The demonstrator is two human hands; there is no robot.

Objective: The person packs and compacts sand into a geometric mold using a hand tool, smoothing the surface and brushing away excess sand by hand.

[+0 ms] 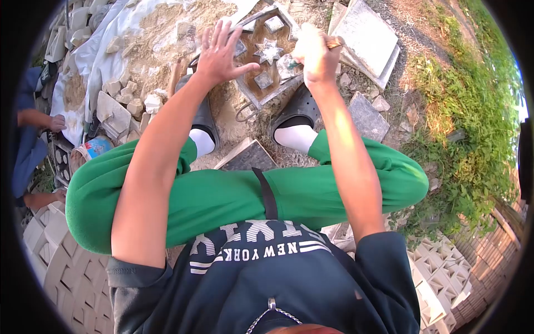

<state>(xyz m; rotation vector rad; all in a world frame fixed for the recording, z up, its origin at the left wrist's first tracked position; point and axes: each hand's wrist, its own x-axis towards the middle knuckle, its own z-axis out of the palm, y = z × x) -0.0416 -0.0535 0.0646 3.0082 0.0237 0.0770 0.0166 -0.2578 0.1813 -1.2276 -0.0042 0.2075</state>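
Biggest worry here is the mould (253, 71) getting bumped. It sits on rough ground between the feet, one corner pointing back at the person, with the right shoe (293, 110) right up by its near right edge and the left shoe (204, 116) off past the left corner. If a foot shifts inward, I reckon the whole thing could get nudged or start rocking.

The right hand (317, 58) is over the right corner, fingers curled round a tool with a wooden handle (335, 42). The working end is kinda lost under the fist, so it might be a brush, but don't hold me to that. If that end snags on a point of the star (268, 51) in the middle, or on the little square block (263, 81) towards the near corner, it could scuff an edge or jerk the mould.

The left hand (216, 60) is spread wide over the left corner, nothing in it that I can see. Can't tell if it's touching the rim, so I wouldn't count on it to steady anything.

Other one is grit: loose sand (167, 25) lies beyond the left corner, and a careless swipe could flick some in.
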